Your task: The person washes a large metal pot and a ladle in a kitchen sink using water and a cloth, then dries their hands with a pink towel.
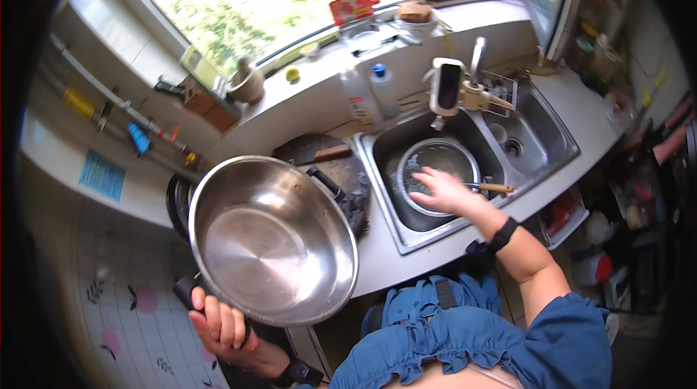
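Table: your white table (pixel 381 267) runs below the window, with a two-basin metal sink (pixel 406 239) set into it.
Left of the sink: you have a round board (pixel 343 171) there, a brown-handled knife (pixel 332 153) at its far side.
Behind the sink: a blue-capped bottle (pixel 385 92) stands beside a clear bottle (pixel 356 97).
Left basin: your metal bowl (pixel 456 155) sits inside.
Windowsill: before you, a plant pot (pixel 247 84) and a small green thing (pixel 292 74).

Pot (pixel 250 240): smooth, glossy metal
Pot handle (pixel 186 293): matt, looks plastic
Sink (pixel 382 196): satiny metal
Basin (pixel 457 153): shiny metal
Knife handle (pixel 332 153): smooth wood
Bottle (pixel 384 92): translucent plastic
Shirt (pixel 435 342): matt, gathered cloth
Counter (pixel 377 271): smooth, slightly glossy
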A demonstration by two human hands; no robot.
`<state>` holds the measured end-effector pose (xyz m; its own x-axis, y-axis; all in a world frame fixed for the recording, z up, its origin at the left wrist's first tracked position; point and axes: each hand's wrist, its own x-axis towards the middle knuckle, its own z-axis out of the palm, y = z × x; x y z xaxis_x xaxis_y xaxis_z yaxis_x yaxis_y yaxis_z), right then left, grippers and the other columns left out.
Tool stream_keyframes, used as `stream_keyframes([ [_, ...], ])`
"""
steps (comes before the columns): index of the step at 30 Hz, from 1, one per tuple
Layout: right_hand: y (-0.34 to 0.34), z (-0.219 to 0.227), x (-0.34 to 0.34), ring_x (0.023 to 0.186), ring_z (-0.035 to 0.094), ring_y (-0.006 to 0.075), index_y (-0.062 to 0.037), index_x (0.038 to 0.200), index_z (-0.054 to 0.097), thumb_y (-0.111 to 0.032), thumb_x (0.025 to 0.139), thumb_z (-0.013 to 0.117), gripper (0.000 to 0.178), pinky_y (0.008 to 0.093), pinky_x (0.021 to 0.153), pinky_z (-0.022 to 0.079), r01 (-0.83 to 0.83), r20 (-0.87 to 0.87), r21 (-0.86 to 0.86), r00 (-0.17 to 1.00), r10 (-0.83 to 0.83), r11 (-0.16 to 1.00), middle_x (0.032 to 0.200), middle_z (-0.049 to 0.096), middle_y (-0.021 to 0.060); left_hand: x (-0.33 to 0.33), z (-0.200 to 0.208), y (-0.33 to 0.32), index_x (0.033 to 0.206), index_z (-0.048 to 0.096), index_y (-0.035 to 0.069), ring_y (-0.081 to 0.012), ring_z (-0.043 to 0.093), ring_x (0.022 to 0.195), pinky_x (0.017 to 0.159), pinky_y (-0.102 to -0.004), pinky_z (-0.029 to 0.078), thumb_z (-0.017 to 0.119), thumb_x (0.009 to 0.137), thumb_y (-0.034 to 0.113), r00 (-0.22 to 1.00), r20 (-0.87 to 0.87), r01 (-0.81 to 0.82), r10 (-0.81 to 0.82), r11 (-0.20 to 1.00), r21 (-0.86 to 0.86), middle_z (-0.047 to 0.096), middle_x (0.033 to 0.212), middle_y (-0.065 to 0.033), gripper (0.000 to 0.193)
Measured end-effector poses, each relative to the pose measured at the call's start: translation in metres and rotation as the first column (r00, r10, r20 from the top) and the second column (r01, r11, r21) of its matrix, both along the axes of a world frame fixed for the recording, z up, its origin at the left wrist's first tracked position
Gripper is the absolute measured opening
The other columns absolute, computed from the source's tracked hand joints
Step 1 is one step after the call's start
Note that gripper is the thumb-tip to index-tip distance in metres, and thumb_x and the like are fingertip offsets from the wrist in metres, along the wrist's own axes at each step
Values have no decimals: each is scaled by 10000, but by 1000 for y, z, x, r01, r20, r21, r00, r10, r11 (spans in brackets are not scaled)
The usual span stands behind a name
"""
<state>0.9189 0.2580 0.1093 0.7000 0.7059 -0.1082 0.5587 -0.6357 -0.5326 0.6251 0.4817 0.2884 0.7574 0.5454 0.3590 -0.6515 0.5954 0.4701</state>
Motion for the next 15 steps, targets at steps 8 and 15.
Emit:
stream_keyframes([
  [8,10,-11,-24,752,575,224,-11,1006,491,-457,817,459,485,316,660,463,395,-632,620,764,132,678,829,570,120,15,33,-50,769,383,85,-89,388,397,369,-205,362,478,858,142,866,-106,492,-489,871,2,414,536,-12,141],
  [15,-195,21,-69,553,495,66,-54,830,518,-393,806,533,340,195,491,394,693,-703,656,705,-94,299,612,510,3,58,17,-117,851,426,42,-82,369,408,375,-190,341,500,837,178,551,-27,832,-834,552,-60,426,566,-9,156],
])
